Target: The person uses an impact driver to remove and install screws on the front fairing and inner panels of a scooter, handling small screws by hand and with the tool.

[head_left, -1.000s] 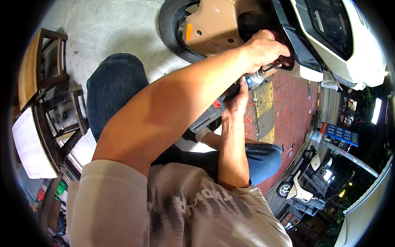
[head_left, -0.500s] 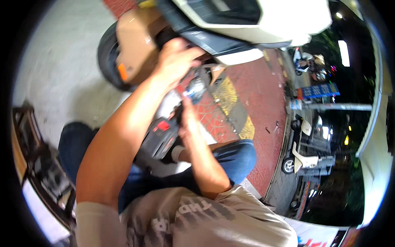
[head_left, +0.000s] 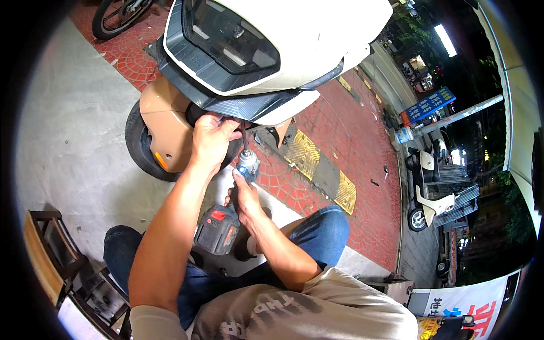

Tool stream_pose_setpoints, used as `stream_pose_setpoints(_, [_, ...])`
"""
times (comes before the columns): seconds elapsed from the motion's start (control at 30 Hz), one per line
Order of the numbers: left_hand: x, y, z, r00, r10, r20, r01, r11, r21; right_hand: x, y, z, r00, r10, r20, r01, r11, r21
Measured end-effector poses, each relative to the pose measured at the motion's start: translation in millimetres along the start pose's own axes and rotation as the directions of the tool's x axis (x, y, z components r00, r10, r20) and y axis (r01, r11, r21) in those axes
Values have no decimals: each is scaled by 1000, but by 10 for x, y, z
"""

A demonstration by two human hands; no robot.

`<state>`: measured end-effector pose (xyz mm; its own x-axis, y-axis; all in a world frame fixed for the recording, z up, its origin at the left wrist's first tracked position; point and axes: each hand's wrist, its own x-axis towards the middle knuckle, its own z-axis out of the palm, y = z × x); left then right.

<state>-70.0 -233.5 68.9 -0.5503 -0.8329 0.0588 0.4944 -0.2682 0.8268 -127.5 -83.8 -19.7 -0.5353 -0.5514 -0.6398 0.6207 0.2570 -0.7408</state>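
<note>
My right hand [head_left: 247,199] grips the handle of a cordless impact driver [head_left: 249,165], blue and silver at the head with a black and red battery pack [head_left: 218,229] at its base. Its bit points up toward the underside of a white scooter [head_left: 306,34]. Up under the scooter's dark lower panel [head_left: 249,103], my left hand [head_left: 211,140] has its fingers bent together beside the upper end of the bit. What they hold is hidden. Just left of that hand are the beige front fender [head_left: 164,124] and the front tyre [head_left: 136,139].
A yellow and black ramp strip [head_left: 303,154] lies on the red paving right of the driver. A wooden stool [head_left: 48,249] stands at lower left. Another wheel [head_left: 116,20] shows at top left. A parked scooter [head_left: 428,204] stands on the roadside at right.
My left hand's fingers have come closer together under the panel. The driver's head has moved left and down, its bit now pointing up under the panel. The whole view has shifted.
</note>
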Motion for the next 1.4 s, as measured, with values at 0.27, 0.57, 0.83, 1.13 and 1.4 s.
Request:
stream_pose_setpoints(0.27, [1,25,31,1000,3,-25,-2,999,39,68,40,-16,999,-41,21,41,999,20])
stream_pose_setpoints(0.57, [-15,40,40,999,27,-23,-27,999,31,103,-45,-58,997,-46,56,50,996,-71])
stream_pose_setpoints(0.83, [-43,16,61,998,1,-57,2,999,44,227,15,-132,999,42,18,-40,994,-106])
stream_pose_setpoints(1.13, [-36,31,15,1000,10,-8,-11,997,-77,77,-126,-55,998,-18,59,24,994,-111])
stream_pose_setpoints(1.4, [-70,23,92,999,39,39,-33,989,-145,50,-46,-37,996,37,86,-31,997,-64])
